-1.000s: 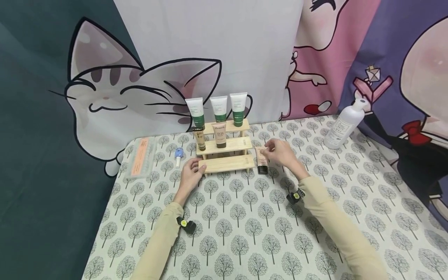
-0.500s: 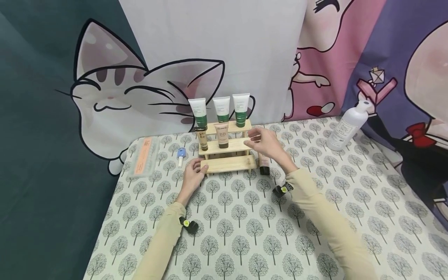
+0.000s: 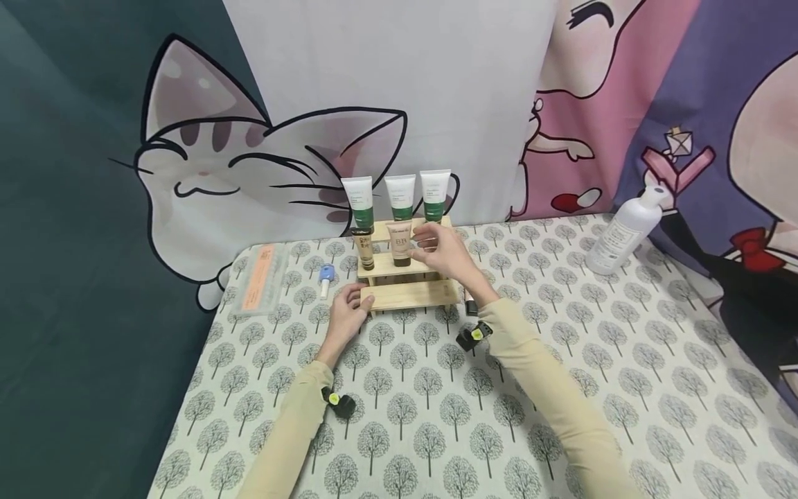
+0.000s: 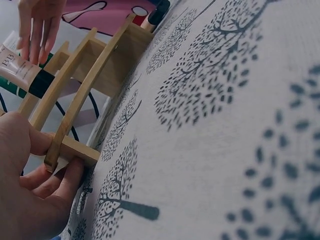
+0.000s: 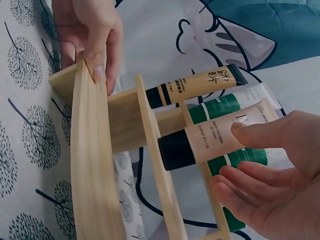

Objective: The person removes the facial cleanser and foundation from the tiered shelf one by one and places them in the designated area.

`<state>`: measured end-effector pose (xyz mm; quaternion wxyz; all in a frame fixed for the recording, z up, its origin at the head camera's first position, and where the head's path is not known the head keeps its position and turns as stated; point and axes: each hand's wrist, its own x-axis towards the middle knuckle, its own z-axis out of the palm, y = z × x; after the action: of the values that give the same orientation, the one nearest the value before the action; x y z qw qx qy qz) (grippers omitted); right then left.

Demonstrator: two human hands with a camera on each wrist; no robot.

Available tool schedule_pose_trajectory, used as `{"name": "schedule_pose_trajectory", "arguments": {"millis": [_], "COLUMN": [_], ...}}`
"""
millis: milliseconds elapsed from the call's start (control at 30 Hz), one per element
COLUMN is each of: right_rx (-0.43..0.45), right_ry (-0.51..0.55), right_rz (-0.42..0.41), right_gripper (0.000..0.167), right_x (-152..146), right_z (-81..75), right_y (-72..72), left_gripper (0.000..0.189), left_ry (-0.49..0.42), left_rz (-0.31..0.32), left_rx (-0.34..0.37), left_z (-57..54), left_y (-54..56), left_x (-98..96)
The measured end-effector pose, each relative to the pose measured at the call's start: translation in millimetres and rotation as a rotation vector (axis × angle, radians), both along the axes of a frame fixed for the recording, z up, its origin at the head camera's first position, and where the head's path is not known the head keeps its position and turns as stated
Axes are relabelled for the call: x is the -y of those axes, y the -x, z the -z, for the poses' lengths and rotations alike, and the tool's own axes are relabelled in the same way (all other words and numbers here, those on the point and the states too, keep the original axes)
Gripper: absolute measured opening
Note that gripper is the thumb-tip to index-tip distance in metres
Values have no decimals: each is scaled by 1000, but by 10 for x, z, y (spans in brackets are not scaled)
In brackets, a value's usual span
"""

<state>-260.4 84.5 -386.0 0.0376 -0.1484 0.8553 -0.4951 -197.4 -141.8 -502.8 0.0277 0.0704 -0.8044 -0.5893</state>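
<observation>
A small three-step wooden rack [image 3: 408, 295] stands on the tree-print cloth. My left hand [image 3: 345, 312] grips the left end of its lowest step, thumb on top and fingers beneath, as the left wrist view shows. On the middle step stand a beige BB cream tube [image 3: 400, 235] and a gold tube [image 3: 364, 248], both with black caps down. My right hand [image 3: 445, 253] is at the right of the BB cream tube; in the right wrist view its thumb [image 5: 250, 134] overlaps the tube's front while the other fingers lie loose and spread. Three white-and-green tubes [image 3: 434, 187] line the top step.
Right of the rack, another tube's black cap [image 3: 471, 307] shows, the rest hidden by my right arm. A white bottle [image 3: 626, 232] stands far right. On the left lie a small blue-and-white item [image 3: 326, 277] and a clear case with an orange strip [image 3: 258, 281].
My right hand has left the tube lying beside the rack and moved left and up to the BB cream tube on the middle step. The left hand keeps its grip.
</observation>
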Motion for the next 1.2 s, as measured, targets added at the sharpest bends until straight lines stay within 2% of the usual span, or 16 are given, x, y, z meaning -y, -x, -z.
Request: {"name": "schedule_pose_trajectory", "arguments": {"millis": [133,333,600,833,1033,1200], "right_rx": [-11,-27,-98,-83,-83,-61], "right_ry": [38,23,8,85,89,77], "right_rz": [-3,8,44,45,65,88], "right_gripper": [46,46,30,29,31,37], "right_x": [29,64,115,-19,-232,-408], "right_z": [52,128,156,4,-133,-183], "right_y": [20,17,47,38,49,52], "left_gripper": [42,41,43,43,43,43], "left_ry": [1,4,-12,-19,-10,-15], "left_rz": [5,12,17,8,2,5], "left_rx": [-3,5,16,5,10,18], "left_z": [11,12,-9,-4,-5,4], "left_y": [5,-6,-4,5,-6,-2], "left_x": [-25,-63,-69,-44,-27,-4]}}
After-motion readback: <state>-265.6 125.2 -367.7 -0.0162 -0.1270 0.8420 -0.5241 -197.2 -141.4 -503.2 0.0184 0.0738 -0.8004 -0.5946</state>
